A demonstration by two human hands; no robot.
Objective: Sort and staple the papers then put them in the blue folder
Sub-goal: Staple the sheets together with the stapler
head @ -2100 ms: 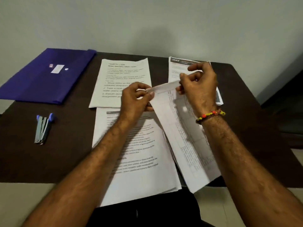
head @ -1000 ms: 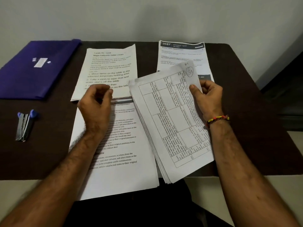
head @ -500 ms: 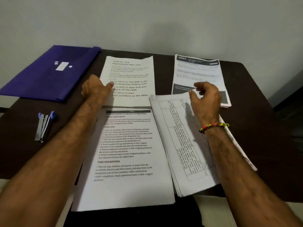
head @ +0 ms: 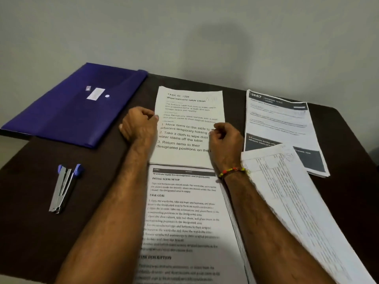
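R hand (head: 224, 141) moved onto "balcony" stack (head: 189, 128).

Bare forearms; beaded bracelet (head: 233, 171)

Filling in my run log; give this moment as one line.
left hand: grips balcony-clean stack | right hand: on same stack | stapler: untouched | blue folder: closed
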